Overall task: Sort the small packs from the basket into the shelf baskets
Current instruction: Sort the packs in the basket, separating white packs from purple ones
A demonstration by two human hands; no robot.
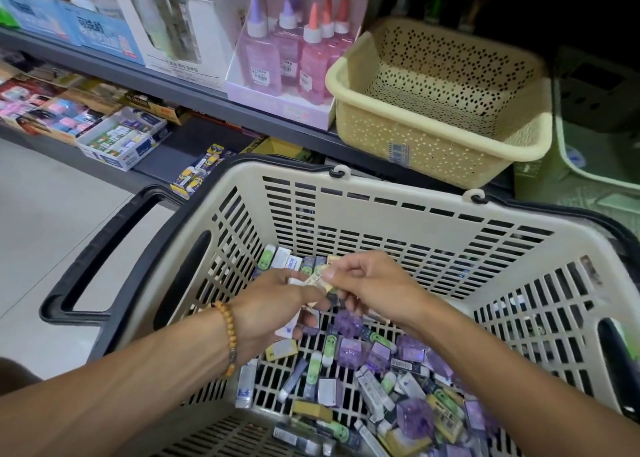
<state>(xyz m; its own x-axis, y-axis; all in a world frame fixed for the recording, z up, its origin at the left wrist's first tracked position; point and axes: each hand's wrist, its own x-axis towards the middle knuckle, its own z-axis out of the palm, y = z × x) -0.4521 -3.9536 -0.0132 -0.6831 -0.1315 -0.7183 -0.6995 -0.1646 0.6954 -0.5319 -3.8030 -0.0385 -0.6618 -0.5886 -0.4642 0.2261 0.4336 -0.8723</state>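
A beige slotted shopping basket (398, 214) with black handles fills the lower frame and holds several small packs (377, 380), purple, green, yellow and white. Both hands meet above its middle. My left hand (273, 304), with a bead bracelet at the wrist, holds a few small white and yellow packs (294, 321). My right hand (367, 283) pinches a small yellowish pack (317, 278) between thumb and fingers, right against the left hand. On the shelf behind stands a cream perforated shelf basket (440, 144); no packs show inside it.
A pale green basket (588, 165) sits on the shelf to the right. A display box of pink and purple glue bottles (287, 58) stands to the left of the cream basket. Lower shelves at left hold boxes of small stationery (121, 137). Light floor tiles lie at left.
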